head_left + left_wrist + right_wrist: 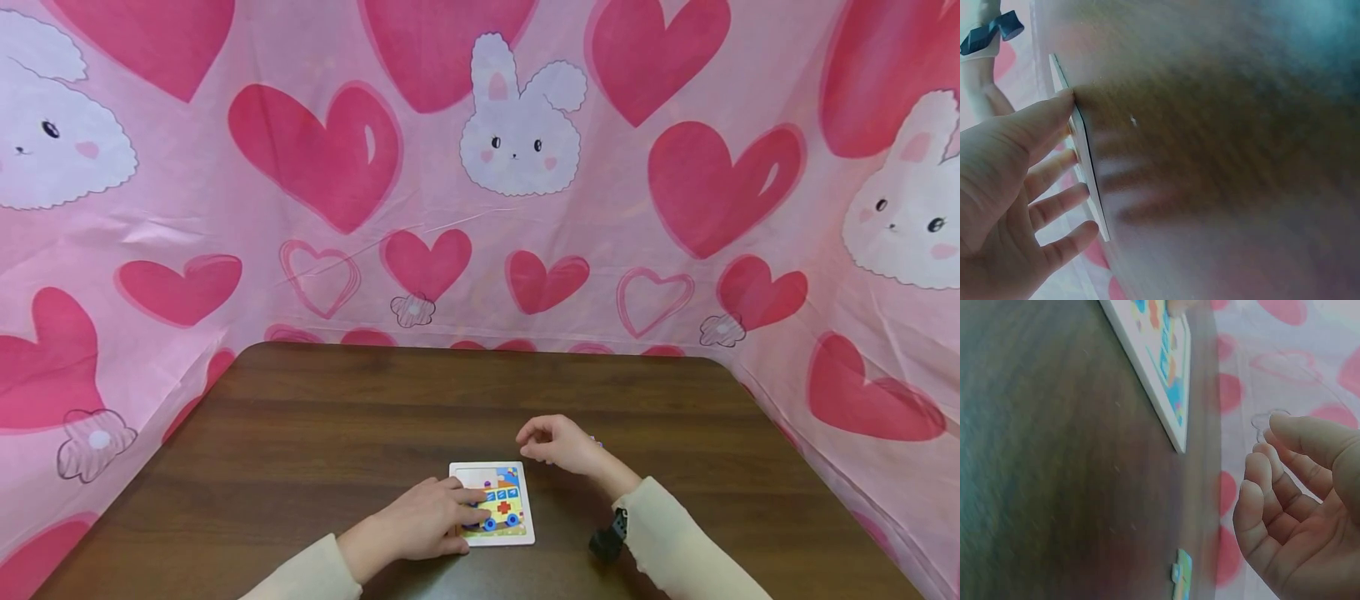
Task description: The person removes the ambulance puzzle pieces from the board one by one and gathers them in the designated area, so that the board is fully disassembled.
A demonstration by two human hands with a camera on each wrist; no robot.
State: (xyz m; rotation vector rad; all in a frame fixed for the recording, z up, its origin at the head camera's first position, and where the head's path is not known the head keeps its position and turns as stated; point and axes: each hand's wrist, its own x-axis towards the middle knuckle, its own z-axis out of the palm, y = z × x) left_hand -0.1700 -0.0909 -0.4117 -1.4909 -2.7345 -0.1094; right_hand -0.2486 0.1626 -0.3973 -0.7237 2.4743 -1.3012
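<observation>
A jigsaw puzzle point(504, 507) in a white frame shows a yellow ambulance with a red cross. A pale area without picture lies at its upper left. My left hand point(431, 518) rests on the puzzle's left side with fingers spread over it; in the left wrist view the thumb point(1054, 115) touches the frame's near edge. Up and to the right of the puzzle, my right hand point(566, 446) hovers over the table with loosely curled fingers and nothing visible in them. A puzzle piece point(1182, 575) lies on the table near that hand, mostly hidden behind it in the head view.
The brown wooden table point(360, 417) has rounded far corners. A pink curtain point(435, 208) with hearts and rabbits hangs behind it and along both sides. A black device point(609, 537) is strapped at my right sleeve.
</observation>
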